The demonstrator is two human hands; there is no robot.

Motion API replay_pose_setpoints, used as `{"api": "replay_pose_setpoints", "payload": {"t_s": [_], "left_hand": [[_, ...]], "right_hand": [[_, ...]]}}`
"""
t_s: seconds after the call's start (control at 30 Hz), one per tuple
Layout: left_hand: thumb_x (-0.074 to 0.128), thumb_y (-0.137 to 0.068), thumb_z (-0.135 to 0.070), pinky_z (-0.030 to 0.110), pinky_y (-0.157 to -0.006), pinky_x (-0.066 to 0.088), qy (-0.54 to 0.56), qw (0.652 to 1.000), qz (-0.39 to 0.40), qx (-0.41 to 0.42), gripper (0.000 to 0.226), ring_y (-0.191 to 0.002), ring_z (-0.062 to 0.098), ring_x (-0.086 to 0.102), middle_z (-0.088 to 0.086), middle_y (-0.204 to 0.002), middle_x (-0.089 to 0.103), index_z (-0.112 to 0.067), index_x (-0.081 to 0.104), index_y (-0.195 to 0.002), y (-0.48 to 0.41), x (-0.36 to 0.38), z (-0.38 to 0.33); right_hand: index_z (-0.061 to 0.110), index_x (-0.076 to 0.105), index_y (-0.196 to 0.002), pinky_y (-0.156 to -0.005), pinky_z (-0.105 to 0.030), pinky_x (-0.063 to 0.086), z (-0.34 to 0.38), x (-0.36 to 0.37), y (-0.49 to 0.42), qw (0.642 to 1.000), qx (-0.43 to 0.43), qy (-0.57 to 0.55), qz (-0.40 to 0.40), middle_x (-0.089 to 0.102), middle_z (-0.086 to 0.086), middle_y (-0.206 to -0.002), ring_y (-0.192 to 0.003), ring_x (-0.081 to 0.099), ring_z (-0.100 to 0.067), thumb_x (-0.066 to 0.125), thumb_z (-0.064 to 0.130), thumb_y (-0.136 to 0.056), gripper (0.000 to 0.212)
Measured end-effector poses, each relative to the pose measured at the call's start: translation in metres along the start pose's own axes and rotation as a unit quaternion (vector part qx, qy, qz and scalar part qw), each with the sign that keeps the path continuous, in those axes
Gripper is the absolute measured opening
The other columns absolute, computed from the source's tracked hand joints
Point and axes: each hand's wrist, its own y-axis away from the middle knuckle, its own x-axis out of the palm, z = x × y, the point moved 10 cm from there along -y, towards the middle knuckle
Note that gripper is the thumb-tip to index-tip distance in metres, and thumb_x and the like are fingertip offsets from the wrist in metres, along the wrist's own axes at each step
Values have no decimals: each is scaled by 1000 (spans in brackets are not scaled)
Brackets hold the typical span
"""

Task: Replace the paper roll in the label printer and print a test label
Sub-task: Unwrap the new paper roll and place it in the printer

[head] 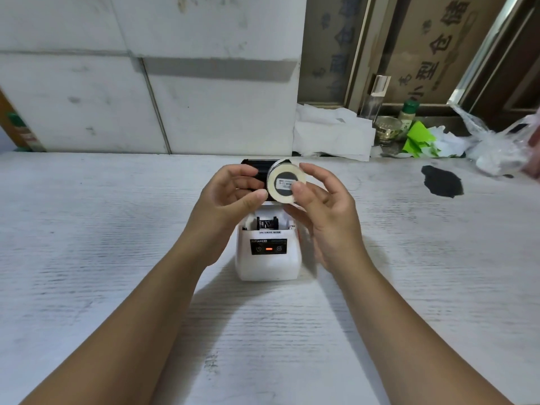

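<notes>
A small white label printer stands on the white table, its black lid swung up at the back and its paper bay open. An orange light glows on its black front panel. Above the open bay I hold a paper roll with a dark round core and a small label on its face. My right hand grips the roll from the right, thumb on its face. My left hand touches the roll's left edge with thumb and fingertips.
The white wood-grain table stretches on both sides. A dark stain lies at the right rear. Crumpled white paper, a glass jar, a green-capped bottle, green scraps and a clear plastic bag crowd the back right. White wall panels stand behind.
</notes>
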Motion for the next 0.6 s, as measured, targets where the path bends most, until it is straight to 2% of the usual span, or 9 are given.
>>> {"api": "replay_pose_setpoints", "payload": {"t_s": [0.07,0.13,0.23,0.3,0.37,0.47,0.53,0.6], "left_hand": [[74,-70,-18,26,-80,51,-16,1000,15,21,33,-91,15,66,-3,-97,70,-20,63,-100,1,7,-4],[72,-75,-7,19,-74,51,-34,998,21,41,28,-83,8,67,-9,-90,72,-18,63,-100,2,13,-9],[61,-81,3,17,-71,51,-47,998,1,38,27,-78,5,67,-10,-84,73,-16,62,-100,2,10,-9],[61,-83,4,19,-73,52,-68,997,-14,28,28,-80,7,67,-9,-85,72,-17,64,-101,1,5,-6],[63,-84,-1,26,-76,54,-85,996,-17,16,25,-83,11,67,-4,-89,72,-17,64,-103,2,5,-2],[68,-78,-24,37,-81,53,-117,993,-25,15,27,-89,22,68,5,-93,72,-23,66,-105,4,7,-1],[67,-74,-32,31,-76,53,-123,991,-45,19,26,-83,14,67,-6,-87,72,-30,67,-100,5,4,-1],[71,-70,-33,31,-74,53,-129,990,-47,14,27,-80,11,67,-11,-83,72,-31,68,-97,7,6,0]], "right_hand": [[26,58,-107,-83,-30,57,3,0,2,999,-28,45,-11,72,-4,-98,-87,70,-11,69,7,-79,36],[29,55,-108,-78,-26,56,6,3,4,996,-50,73,-7,70,-1,-99,-87,70,-7,71,5,-78,42],[36,54,-106,-77,-23,55,6,4,5,991,-66,114,-6,67,3,-100,-92,68,-6,76,9,-74,47],[35,55,-108,-80,-29,57,5,2,5,985,-70,157,-18,66,7,-100,-97,66,-6,79,17,-72,47],[32,55,-112,-81,-31,57,2,0,5,979,-67,187,-33,65,9,-101,-99,64,-4,80,23,-70,49],[33,55,-113,-78,-19,54,1,-3,6,974,-64,214,-44,65,13,-100,-92,62,5,81,28,-70,50],[34,54,-111,-77,-17,53,5,-1,8,960,-87,263,-45,64,14,-101,-93,62,2,80,30,-70,48],[33,55,-114,-79,-19,51,10,6,11,928,-128,347,-42,62,15,-105,-95,60,-3,77,32,-73,47]]}}
